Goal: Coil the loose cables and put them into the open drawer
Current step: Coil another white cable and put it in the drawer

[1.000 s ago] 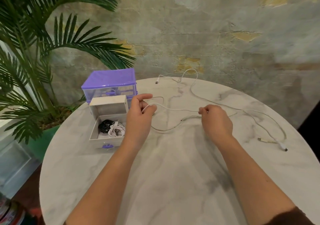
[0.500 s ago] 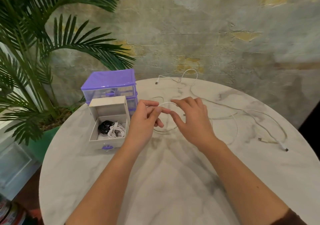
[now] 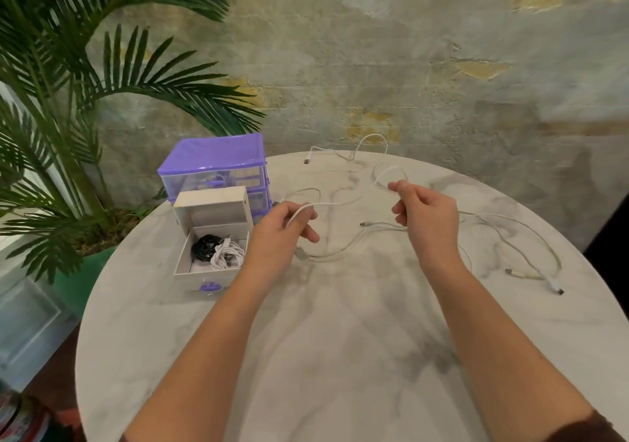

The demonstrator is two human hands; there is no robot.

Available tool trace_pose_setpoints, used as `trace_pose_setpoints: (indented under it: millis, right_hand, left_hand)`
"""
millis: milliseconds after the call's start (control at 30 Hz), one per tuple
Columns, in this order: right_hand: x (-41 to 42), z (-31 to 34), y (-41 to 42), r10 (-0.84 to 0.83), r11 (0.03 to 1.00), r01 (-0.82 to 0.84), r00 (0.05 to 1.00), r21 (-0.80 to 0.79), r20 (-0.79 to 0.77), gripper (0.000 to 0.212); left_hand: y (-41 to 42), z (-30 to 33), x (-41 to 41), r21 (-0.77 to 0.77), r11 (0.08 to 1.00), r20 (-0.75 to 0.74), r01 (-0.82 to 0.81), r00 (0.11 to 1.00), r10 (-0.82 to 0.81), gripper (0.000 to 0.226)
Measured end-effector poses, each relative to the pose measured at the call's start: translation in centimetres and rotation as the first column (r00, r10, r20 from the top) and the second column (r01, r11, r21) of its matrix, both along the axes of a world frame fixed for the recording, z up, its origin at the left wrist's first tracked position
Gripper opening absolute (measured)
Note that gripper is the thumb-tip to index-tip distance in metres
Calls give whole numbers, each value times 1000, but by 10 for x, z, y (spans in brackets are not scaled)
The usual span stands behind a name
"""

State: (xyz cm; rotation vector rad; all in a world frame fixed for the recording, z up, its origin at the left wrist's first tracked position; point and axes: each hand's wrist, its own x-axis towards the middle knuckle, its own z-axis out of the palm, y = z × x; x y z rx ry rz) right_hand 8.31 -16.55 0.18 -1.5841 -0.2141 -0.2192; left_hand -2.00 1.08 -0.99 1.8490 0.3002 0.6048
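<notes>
Partly hidden by curled fingers, both grips, left hand (image 3: 284, 234) and right hand (image 3: 427, 218), pinch the white cable (image 3: 326, 204).

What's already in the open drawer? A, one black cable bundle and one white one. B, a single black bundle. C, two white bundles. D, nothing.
A: the drawer holds a black bundle beside a white bundle.
</notes>
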Motion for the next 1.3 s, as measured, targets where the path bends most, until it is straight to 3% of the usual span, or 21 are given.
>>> trace_pose_setpoints:
  millis: [133, 200, 267, 367, 467, 567, 667, 767, 833, 900, 1000, 1067, 1167, 1300]
  right_hand:
    - [12, -23, 0, 30, 912, -26, 1000, -409, 3, 23]
    - [9, -27, 2, 119, 840, -73, 991, -538, 53, 53]
    - [3, -29, 5, 249, 758, -76, 952, -648, 180, 66]
    - [-6, -32, 14, 409, 619, -27, 864, -785, 293, 47]
    - [-11, -37, 22, 447, 572, -25, 847, -820, 286, 31]
    - [-12, -37, 25, 431, 613, -14, 844, -790, 319, 22]
    - [-16, -35, 26, 445, 652, -108, 856, -750, 263, 17]
    - [-26, -30, 28, 482, 655, -214, 857, -725, 182, 12]
    - [-32, -29, 31, 510, 621, -213, 840, -754, 183, 12]
    - [-39, -26, 34, 542, 602, -211, 816, -770, 200, 13]
    - [-46, -20, 36, 565, 661, -251, 787, -707, 248, 12]
    - [-48, -15, 34, 547, 724, -281, 790, -630, 277, 14]
    - [-46, -7, 31, 471, 817, -248, 808, -521, 353, 19]
    - [-43, -2, 26, 374, 870, -155, 825, -468, 423, 12]
  left_hand:
    - [0, 10, -1, -431, 902, 0, 20, 1000, -23, 27]
    - [2, 12, -2, -509, 861, -23, -9, 1000, -3, 31]
    - [4, 11, -3, -577, 817, 10, 6, 1000, -1, 27]
    - [5, 8, -2, -636, 762, 126, 120, 991, -51, 25]
    - [5, 7, -2, -603, 772, 207, 200, 974, -90, 29]
    - [6, 9, -4, -610, 780, 170, 140, 984, -45, 32]
    - [8, 12, -4, -703, 706, 156, 89, 987, 31, 40]
    - [11, 14, -5, -756, 622, 243, 203, 970, -22, 37]
    - [12, 12, -6, -734, 622, 293, 272, 953, -72, 32]
    - [11, 11, -7, -655, 698, 299, 289, 948, -112, 32]
    - [8, 9, -7, -423, 876, 233, 232, 962, -142, 36]
    - [7, 7, -7, -292, 938, 180, 186, 974, -137, 34]
    - [4, 5, -7, -160, 975, 131, 152, 983, -132, 30]
    - [-1, 1, -6, -49, 981, -21, 189, 981, -191, 35]
